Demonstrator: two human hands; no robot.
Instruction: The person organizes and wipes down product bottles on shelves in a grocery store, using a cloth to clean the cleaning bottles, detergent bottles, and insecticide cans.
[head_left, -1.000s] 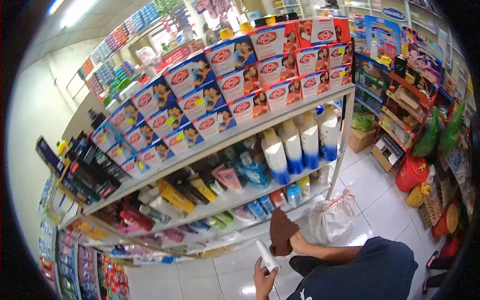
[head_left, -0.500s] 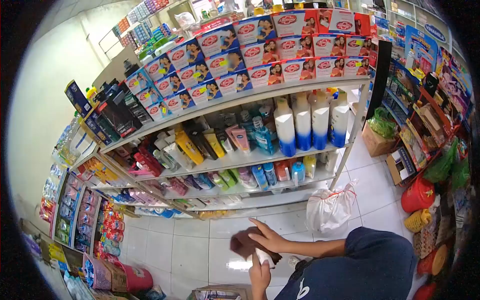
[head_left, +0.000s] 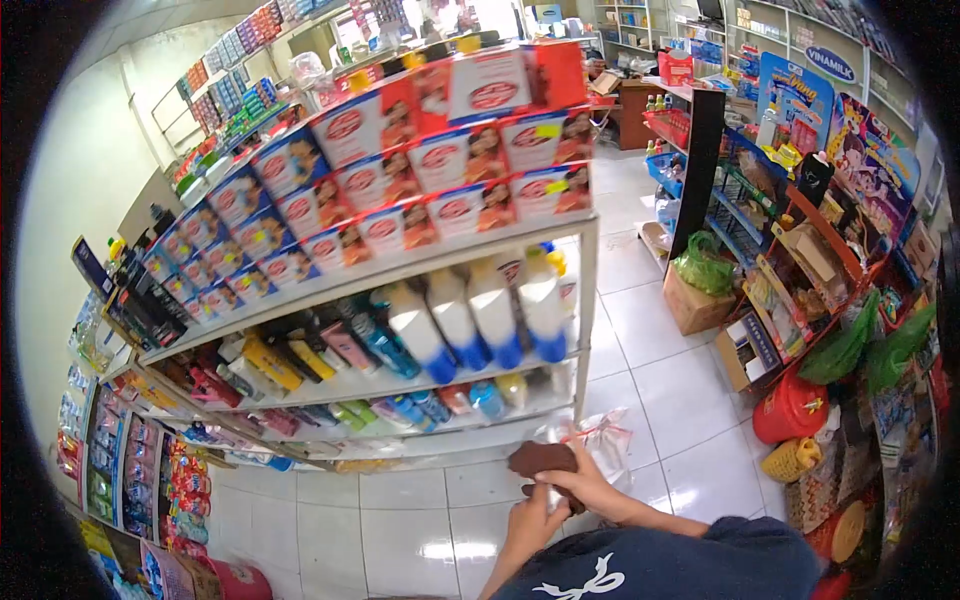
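A crumpled brown cloth (head_left: 541,459) is gathered between my two hands, over the tiled floor. My right hand (head_left: 588,487) grips it from the right, fingers bent around its folds. Close beside it, my left hand (head_left: 533,523) is closed on the lower part of the cloth. A small white patch shows under the right hand, too covered to name. Just behind the hands, a white plastic bag (head_left: 608,440) with red ties stands on the floor.
A metal shelf unit (head_left: 587,300) stands ahead, with soap boxes (head_left: 470,155) on top and bottles (head_left: 480,320) below. Along the right are a cardboard box (head_left: 695,300), a red bucket (head_left: 790,408) and a yellow basket (head_left: 793,458). A pink bin (head_left: 243,580) stands at lower left.
My view has swung right, bringing more of the aisle into sight. The right hand's outstretched fingers have bent around the cloth, and the white thing at my left hand is now mostly covered.
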